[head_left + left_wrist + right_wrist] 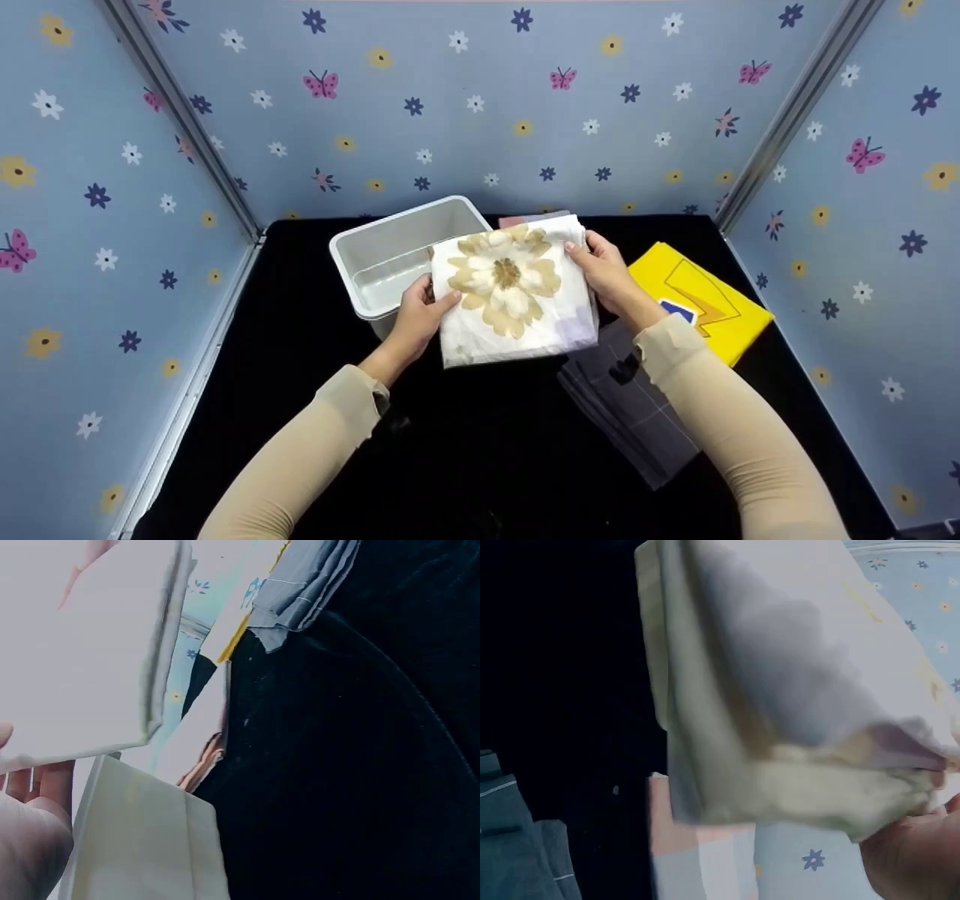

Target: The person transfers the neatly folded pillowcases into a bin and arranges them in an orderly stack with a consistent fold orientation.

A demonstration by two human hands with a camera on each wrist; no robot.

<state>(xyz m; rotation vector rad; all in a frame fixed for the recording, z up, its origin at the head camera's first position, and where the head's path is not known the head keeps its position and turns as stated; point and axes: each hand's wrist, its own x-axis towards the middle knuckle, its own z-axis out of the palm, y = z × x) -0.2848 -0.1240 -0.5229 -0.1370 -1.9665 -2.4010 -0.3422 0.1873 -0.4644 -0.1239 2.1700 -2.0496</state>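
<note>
A folded white cloth [480, 337] with a large beige flower print is held up between both hands, in front of the grey bin's right side. My left hand [416, 319] grips its left edge, thumb on top and fingers beneath. At the upper right edge my right hand [607, 274] pinches it, thumb over the face. The right wrist view shows several folded layers of the cloth [817, 787] hanging from that hand [911, 855]. Close by on the left stands the light grey plastic bin [345, 262]; the part of its inside that shows holds nothing.
Behind the white cloth lies a folded pink and grey checked cloth [675, 840], mostly hidden in the head view. A dark grey folded cloth [637, 420] and a yellow one [720, 300] lie on the right of the black-covered table [465, 465]. Flower-printed panels [480, 150] enclose the table.
</note>
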